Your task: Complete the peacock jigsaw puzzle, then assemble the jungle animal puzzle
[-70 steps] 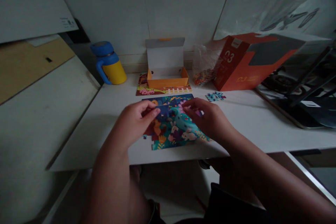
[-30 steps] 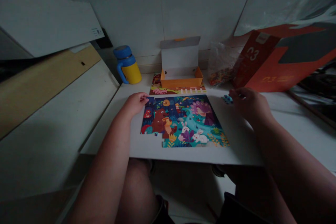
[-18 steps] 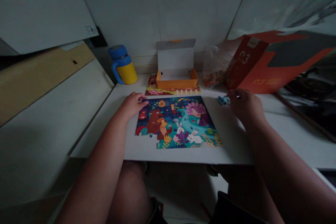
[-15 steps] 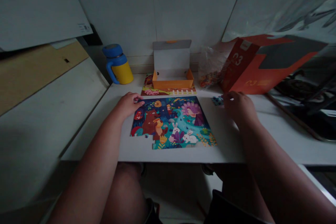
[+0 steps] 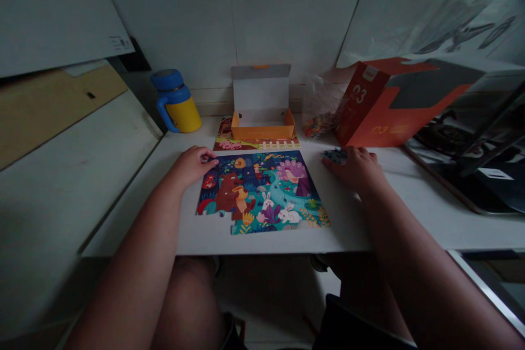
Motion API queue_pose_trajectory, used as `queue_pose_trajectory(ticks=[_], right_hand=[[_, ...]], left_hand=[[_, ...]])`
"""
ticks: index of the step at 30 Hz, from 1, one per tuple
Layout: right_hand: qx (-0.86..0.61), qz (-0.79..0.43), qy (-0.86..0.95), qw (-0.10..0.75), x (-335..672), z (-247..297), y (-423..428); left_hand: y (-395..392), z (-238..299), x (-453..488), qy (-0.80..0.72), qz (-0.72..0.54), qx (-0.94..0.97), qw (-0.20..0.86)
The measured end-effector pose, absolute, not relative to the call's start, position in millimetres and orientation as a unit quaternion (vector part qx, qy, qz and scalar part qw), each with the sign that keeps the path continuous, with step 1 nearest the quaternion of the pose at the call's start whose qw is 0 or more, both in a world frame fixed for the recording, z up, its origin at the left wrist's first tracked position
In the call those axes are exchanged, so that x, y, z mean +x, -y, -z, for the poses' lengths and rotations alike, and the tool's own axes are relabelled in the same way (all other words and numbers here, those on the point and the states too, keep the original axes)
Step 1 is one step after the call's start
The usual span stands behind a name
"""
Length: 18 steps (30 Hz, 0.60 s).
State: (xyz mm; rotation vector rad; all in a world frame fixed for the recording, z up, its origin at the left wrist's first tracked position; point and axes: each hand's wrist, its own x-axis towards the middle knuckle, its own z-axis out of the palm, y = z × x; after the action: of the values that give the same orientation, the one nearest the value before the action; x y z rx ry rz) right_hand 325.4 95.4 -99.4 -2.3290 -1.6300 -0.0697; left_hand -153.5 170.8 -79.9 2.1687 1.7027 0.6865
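Blue-teal pzl (image 5: 262,191) | btwn L hand (image 5: 189,168) & R hand (image 5: 357,168) | both part-curled (hold: can't tell)

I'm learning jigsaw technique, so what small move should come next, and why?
Probably have the right hand pick one of the blue jigsaw pieces: it partly covers them, and the jigsaw puzzle lacks its lower-left corner. Whether one fits there, I can't tell.
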Motion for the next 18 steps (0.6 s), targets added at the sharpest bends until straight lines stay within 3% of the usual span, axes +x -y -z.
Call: queue_pose_trajectory(ticks=[18], right_hand=[[-0.771,-0.041,0.588,0.243,332.5,99.8,-91.5]], left_hand=[[-173.6,84.6,-157.0,-0.588,-0.239,0.759,0.144]])
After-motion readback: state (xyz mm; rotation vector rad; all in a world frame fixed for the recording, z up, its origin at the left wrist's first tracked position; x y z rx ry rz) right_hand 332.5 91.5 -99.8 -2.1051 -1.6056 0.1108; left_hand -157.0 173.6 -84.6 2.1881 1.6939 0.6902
